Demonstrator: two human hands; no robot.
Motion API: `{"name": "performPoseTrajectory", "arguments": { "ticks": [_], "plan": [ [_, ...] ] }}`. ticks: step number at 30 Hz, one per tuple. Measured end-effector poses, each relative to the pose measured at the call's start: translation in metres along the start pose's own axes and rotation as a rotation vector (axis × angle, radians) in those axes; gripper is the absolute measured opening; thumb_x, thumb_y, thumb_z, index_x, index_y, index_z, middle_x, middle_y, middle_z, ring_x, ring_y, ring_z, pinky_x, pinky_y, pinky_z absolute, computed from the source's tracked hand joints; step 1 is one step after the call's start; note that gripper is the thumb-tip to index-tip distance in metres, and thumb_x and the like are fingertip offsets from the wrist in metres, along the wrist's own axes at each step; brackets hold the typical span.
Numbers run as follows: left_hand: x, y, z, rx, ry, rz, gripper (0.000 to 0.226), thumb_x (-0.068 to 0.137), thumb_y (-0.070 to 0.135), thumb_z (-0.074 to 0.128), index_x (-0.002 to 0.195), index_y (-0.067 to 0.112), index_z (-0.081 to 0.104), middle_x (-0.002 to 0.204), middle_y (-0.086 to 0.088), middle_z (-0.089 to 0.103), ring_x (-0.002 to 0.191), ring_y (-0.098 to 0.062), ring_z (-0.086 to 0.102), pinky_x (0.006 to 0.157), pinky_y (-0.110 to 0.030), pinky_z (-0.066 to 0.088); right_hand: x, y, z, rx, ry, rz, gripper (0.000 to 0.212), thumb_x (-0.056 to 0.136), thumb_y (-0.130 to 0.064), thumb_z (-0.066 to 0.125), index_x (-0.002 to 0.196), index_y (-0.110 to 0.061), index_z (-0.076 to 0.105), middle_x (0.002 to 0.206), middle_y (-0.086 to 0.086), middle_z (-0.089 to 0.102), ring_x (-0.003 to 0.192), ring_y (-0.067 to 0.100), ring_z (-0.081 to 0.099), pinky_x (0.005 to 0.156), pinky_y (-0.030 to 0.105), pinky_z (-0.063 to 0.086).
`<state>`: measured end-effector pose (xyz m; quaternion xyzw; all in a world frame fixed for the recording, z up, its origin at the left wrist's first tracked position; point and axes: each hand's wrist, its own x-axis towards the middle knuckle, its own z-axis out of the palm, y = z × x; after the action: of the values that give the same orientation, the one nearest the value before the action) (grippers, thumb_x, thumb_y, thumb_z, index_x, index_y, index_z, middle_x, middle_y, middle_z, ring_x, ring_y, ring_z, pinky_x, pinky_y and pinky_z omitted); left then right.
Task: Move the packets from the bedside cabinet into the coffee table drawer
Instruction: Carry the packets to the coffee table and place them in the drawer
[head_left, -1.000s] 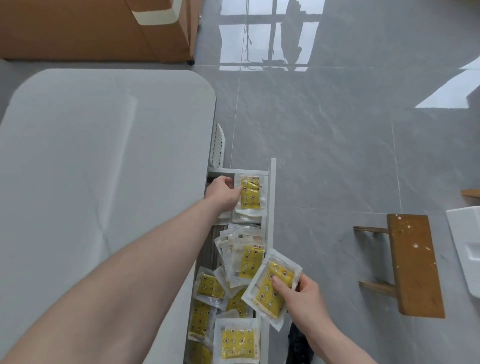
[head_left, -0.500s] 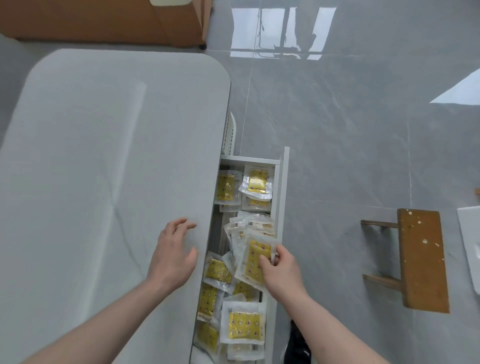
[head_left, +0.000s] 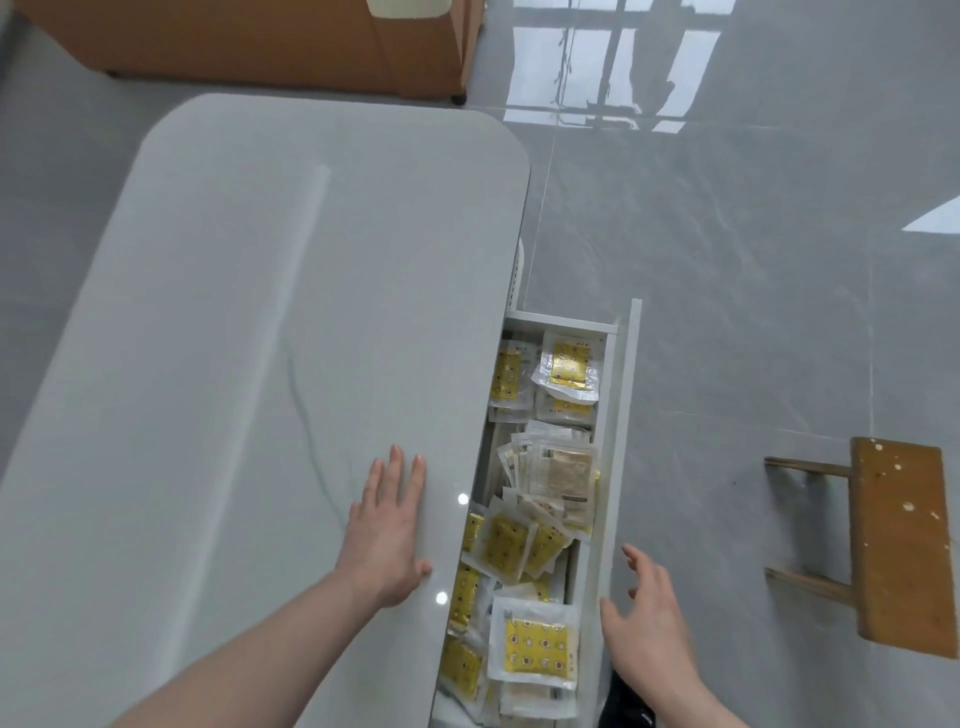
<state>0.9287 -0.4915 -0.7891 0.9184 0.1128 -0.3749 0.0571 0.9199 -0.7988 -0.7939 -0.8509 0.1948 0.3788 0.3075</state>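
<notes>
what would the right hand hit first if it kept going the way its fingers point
Probably the drawer front. The right hand is open beside its outer face, fingers pointing up and slightly left toward the panel. Depth is unclear, so it might slide along the panel instead.

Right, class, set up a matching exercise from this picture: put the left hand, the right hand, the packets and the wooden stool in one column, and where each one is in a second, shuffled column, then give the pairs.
Things:
1. left hand
2. right hand
3. packets
4. wooden stool

Places:
A. on the floor, right of the drawer
B. flat on the coffee table top
C. by the drawer's front panel, fingers spread, holding nothing
D. piled inside the open drawer

Pairs: 1-B, 2-C, 3-D, 4-A
</notes>
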Motion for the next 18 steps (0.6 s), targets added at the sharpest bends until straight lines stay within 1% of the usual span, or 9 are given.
{"name": "performPoseTrajectory", "arguments": {
  "ticks": [4,6,8,10,11,13,16,18],
  "plan": [
    [-0.001,0.005,-0.002,0.018,0.005,-0.015,0.139,0.084,0.046,0.082,0.151,0.027,-0.038,0.161,-0.002,-0.045,0.155,-0.029,-0.028,0.127,-0.051,0.023,-0.003,-0.004,0.005,0.016,-0.025,0.02,0.074,0.099,-0.024,0.062,0.162,-0.03,0.025,0.163,-0.007,0.034,0.137,0.018,0.05,0.113,0.042,0.046],
    [-0.002,0.006,-0.002,0.025,0.01,-0.015,0.139,0.084,0.046,0.082,0.15,0.026,-0.039,0.161,-0.003,-0.045,0.155,-0.03,-0.028,0.126,-0.051,0.027,-0.002,-0.011,0.007,0.039,-0.039,0.033,0.074,0.099,-0.021,0.063,0.162,-0.028,0.026,0.164,-0.005,0.036,0.14,0.019,0.049,0.116,0.044,0.045],
    [-0.002,0.005,-0.001,0.028,0.017,-0.01,0.138,0.084,0.045,0.081,0.151,0.025,-0.038,0.161,-0.003,-0.045,0.155,-0.031,-0.028,0.125,-0.05,0.028,-0.001,-0.018,0.008,0.096,-0.046,0.051,0.072,0.098,-0.019,0.065,0.161,-0.026,0.029,0.16,-0.004,0.043,0.138,0.021,0.052,0.114,0.046,0.046],
    [-0.002,0.004,0.0,0.038,0.03,-0.006,0.137,0.085,0.045,0.081,0.154,0.025,-0.036,0.16,-0.003,-0.046,0.154,-0.031,-0.028,0.125,-0.05,0.029,-0.002,-0.021,0.009,0.15,-0.053,0.059,0.071,0.097,-0.018,0.066,0.159,-0.026,0.032,0.154,-0.004,0.049,0.131,0.021,0.056,0.11,0.043,0.05],
    [-0.002,0.004,0.0,0.04,0.035,-0.006,0.137,0.085,0.045,0.081,0.155,0.025,-0.035,0.16,-0.003,-0.046,0.155,-0.031,-0.028,0.125,-0.05,0.03,-0.004,-0.021,0.01,0.164,-0.061,0.06,0.071,0.097,-0.018,0.066,0.159,-0.027,0.032,0.153,-0.004,0.051,0.13,0.02,0.057,0.108,0.042,0.049],
    [-0.002,0.004,0.001,0.033,0.049,-0.007,0.137,0.084,0.045,0.082,0.155,0.026,-0.034,0.161,-0.002,-0.044,0.155,-0.029,-0.026,0.124,-0.048,0.032,-0.008,-0.016,0.013,0.172,-0.083,0.071,0.072,0.097,-0.016,0.065,0.159,-0.026,0.031,0.152,-0.003,0.051,0.131,0.019,0.055,0.11,0.04,0.047],
    [-0.007,0.001,0.004,0.012,0.101,-0.005,0.132,0.085,0.047,0.08,0.159,0.029,-0.028,0.165,0.001,-0.037,0.158,-0.027,-0.019,0.121,-0.044,0.037,-0.013,-0.009,0.016,0.152,-0.142,0.098,0.074,0.097,-0.016,0.065,0.16,-0.023,0.029,0.152,-0.001,0.052,0.127,0.017,0.054,0.11,0.036,0.046],
    [-0.017,-0.002,0.011,-0.012,0.134,-0.016,0.122,0.089,0.05,0.075,0.162,0.031,-0.021,0.169,0.004,-0.028,0.16,-0.026,-0.012,0.119,-0.042,0.04,-0.014,-0.007,0.017,0.137,-0.165,0.11,0.075,0.096,-0.013,0.064,0.161,-0.021,0.027,0.153,0.0,0.052,0.129,0.019,0.055,0.11,0.036,0.046]
  ]
}}
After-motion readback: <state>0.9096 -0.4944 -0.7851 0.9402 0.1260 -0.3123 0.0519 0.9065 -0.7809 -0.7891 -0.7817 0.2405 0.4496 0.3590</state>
